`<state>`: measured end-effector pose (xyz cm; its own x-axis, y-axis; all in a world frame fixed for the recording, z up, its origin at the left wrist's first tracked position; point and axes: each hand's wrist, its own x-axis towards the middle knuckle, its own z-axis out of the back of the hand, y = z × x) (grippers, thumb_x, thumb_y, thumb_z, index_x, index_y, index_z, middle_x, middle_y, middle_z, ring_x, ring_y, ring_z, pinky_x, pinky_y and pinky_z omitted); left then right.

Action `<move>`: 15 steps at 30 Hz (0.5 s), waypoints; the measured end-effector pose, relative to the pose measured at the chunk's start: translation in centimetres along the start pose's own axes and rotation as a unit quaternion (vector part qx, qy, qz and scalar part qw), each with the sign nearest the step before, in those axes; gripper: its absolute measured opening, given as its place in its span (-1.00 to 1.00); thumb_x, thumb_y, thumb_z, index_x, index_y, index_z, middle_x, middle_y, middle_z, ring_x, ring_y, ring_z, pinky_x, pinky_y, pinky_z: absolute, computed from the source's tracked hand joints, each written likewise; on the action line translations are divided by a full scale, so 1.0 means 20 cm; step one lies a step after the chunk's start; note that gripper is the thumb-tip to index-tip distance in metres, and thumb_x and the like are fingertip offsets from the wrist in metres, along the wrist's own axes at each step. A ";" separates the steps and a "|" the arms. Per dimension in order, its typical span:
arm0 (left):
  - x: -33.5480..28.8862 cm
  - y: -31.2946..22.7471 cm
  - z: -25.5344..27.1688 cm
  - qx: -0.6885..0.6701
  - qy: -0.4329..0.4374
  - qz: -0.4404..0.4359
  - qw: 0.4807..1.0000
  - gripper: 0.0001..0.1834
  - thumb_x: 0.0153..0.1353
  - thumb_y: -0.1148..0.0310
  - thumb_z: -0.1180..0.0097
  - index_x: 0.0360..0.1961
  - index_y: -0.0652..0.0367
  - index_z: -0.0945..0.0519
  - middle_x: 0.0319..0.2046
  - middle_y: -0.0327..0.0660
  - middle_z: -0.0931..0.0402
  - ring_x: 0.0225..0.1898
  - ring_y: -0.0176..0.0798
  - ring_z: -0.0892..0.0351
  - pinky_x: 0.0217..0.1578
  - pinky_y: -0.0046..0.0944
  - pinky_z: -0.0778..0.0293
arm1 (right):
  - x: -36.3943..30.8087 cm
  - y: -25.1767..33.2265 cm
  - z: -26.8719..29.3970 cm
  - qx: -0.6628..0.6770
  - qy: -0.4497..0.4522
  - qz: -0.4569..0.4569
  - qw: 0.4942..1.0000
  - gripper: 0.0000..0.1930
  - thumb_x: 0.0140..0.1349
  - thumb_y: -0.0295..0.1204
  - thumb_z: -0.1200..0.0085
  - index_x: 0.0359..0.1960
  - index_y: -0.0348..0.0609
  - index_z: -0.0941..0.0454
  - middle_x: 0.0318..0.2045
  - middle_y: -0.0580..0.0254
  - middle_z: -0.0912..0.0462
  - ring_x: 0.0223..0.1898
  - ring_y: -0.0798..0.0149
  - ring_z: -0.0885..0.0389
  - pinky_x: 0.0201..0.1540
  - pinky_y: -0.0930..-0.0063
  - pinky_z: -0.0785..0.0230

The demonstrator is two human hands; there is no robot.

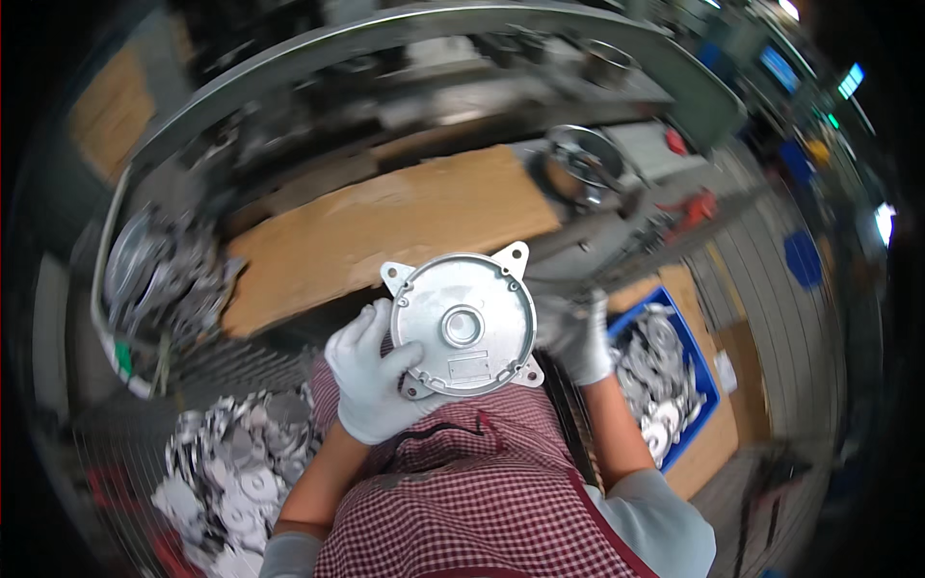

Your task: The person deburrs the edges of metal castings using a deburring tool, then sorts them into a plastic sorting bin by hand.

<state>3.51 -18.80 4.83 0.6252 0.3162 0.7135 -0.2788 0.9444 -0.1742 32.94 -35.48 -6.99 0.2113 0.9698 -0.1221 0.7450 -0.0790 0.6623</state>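
Observation:
My left hand (371, 376), in a white glove, grips a round silver cast-metal cover (464, 323) with mounting ears and a central boss, holding it flat side toward me in front of my chest. The thumb lies on its lower left face. My right hand (576, 335), also gloved, is beside the cover's right edge, blurred; whether it touches the cover I cannot tell. A checked apron covers my front below.
A blue crate (696, 366) of similar metal covers sits at my right. A pile of covers (236, 462) lies at lower left. A cardboard sheet (395, 226) covers the bench ahead, with a metal fixture (583, 164) behind it and more castings (159, 270) at left.

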 end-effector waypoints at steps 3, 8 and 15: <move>0.02 -0.11 -0.19 -0.130 0.141 -0.010 0.981 -0.15 -0.17 -0.29 -0.40 0.02 0.11 -0.51 0.16 0.24 -0.43 -0.01 0.27 -0.51 -0.02 0.10 -0.37 | -0.10 -0.15 -0.14 0.067 -0.061 -0.014 0.996 -0.51 0.40 -0.21 -0.08 0.20 -0.34 -0.45 0.10 -0.02 -0.62 0.10 0.14 -0.63 0.23 0.22 -0.46; -0.14 -0.09 -0.26 -0.154 0.278 0.007 0.948 -0.19 -0.05 -0.02 -0.44 0.16 0.21 -0.46 0.22 0.20 -0.44 0.03 0.18 -0.54 0.02 0.05 -0.39 | -0.36 -0.13 0.42 0.129 -0.267 -0.061 0.953 -0.53 0.28 -0.48 -0.16 0.19 -0.43 -0.40 -0.05 -0.15 -0.68 -0.01 0.08 -0.72 0.10 0.16 -0.62; -0.38 0.13 -0.24 -0.120 0.275 0.087 0.950 -0.31 0.01 0.07 -0.43 0.13 0.20 -0.55 0.14 0.15 -0.55 0.05 0.17 -0.59 0.07 0.05 -0.44 | -1.08 -0.11 1.70 0.189 -0.562 0.160 0.790 -0.81 0.31 -0.22 -0.09 -0.16 0.03 -0.61 -0.28 0.31 -0.69 -0.31 0.25 -0.63 -0.22 0.36 -0.58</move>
<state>1.59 -18.30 -4.30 0.8896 0.4059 0.2097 -0.2789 0.8460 -0.4544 48.36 -64.06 -30.97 0.6967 0.0868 -0.7121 0.6308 -0.5468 0.5505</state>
